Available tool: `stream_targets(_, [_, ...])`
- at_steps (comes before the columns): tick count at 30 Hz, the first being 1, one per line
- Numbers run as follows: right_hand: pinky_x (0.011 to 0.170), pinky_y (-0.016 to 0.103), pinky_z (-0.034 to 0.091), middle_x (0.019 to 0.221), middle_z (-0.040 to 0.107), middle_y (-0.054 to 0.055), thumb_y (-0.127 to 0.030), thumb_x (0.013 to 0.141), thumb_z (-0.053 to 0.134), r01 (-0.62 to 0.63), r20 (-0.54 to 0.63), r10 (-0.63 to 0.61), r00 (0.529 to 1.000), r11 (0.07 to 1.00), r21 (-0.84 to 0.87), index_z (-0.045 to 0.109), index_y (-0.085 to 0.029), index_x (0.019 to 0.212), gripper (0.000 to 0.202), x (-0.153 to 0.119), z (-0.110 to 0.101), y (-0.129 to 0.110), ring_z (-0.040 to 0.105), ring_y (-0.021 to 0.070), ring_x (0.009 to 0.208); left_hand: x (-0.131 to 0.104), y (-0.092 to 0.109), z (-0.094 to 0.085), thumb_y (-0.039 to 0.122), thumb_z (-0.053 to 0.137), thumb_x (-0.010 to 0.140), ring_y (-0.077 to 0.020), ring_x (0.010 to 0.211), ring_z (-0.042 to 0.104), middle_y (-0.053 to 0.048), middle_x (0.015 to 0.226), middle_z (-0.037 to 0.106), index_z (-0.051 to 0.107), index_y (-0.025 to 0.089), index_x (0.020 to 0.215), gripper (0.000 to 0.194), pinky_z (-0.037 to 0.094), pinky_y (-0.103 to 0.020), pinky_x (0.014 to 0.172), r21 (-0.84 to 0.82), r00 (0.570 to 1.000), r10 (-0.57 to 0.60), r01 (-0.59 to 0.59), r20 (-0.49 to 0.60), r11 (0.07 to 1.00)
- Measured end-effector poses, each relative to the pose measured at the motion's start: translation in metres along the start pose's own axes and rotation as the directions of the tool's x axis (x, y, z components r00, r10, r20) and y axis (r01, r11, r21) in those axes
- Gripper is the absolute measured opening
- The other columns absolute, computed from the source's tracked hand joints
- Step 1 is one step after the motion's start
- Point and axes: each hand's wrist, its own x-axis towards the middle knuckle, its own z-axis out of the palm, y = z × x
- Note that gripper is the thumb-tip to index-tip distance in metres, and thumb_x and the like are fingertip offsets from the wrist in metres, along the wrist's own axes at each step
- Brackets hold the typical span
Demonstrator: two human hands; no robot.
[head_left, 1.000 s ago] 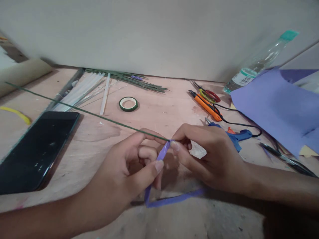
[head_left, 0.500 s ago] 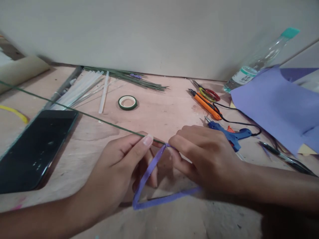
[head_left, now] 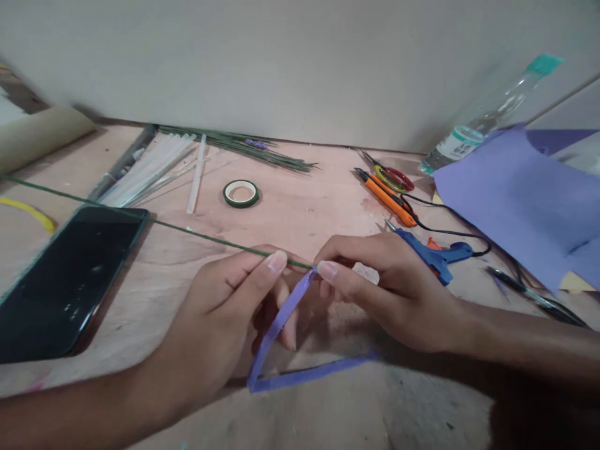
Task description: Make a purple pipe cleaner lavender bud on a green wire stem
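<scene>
"What could go wrong?"
"The purple strip [head_left: 280, 322], angled below frame centre, might come away from the tip of the green stem [head_left: 206, 236] if the right hand [head_left: 389, 284] loosened its tight pinch on it there."
"And the poses?"
"Left hand [head_left: 225, 300] pinches the stem, thumb uppermost, forearm from lower left; right forearm enters from the right edge."

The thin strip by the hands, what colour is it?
The strip is purple, clearest in the head view.

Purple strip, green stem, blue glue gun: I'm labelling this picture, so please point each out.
Purple strip [head_left: 282, 319], head view: its slanting upper length.
Green stem [head_left: 206, 236], head view: its middle stretch.
Blue glue gun [head_left: 417, 245], head view: its body.
</scene>
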Motion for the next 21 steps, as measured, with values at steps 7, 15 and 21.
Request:
stream_targets(7, [0.062, 0.025, 0.049, 0.071, 0.072, -0.002, -0.022, 0.110, 0.057, 0.012, -0.027, -0.014, 1.000, 0.998, -0.060, 0.069, -0.019, 0.087, 0.026, -0.0008, 0.0022, -0.0022, 0.064, 0.0113, 0.061, 0.0019, 0.0019, 0.0002, 0.055, 0.070, 0.102, -0.0111, 0.042, 0.050, 0.001, 0.041, 0.050, 0.070, 0.019, 0.054, 0.060, 0.040, -0.017, 0.040, -0.034, 1.000, -0.008, 0.007, -0.010, 0.999])
stream_targets(15, [0.060, 0.023, 0.045, 0.070, 0.066, -0.002, -0.023, 0.109, 0.058, 0.030, -0.042, -0.033, 0.999, 0.996, -0.085, 0.072, -0.015, 0.089, 0.027, -0.0023, 0.0053, -0.0021, 0.058, 0.0092, 0.061, 0.0027, 0.0008, -0.0035, 0.038, 0.081, 0.088, -0.0059, 0.042, 0.047, 0.000, 0.053, 0.063, 0.078, 0.016, 0.061, 0.035, 0.036, -0.013, 0.039, -0.145, 0.986, -0.089, 0.110, 0.142, 0.983])
stream_targets(21, [0.062, 0.024, 0.047, 0.074, 0.069, -0.001, -0.022, 0.108, 0.059, 0.052, -0.058, -0.062, 0.996, 0.985, -0.164, 0.072, -0.016, 0.090, 0.023, -0.0032, 0.0079, -0.0010, 0.061, 0.0102, 0.063, 0.0052, -0.0001, -0.0010, 0.028, 0.083, 0.086, -0.0054, 0.048, 0.054, -0.001, 0.060, 0.071, 0.077, 0.015, 0.059, 0.030, 0.043, -0.010, 0.045, -0.171, 0.981, -0.081, 0.111, 0.177, 0.979])
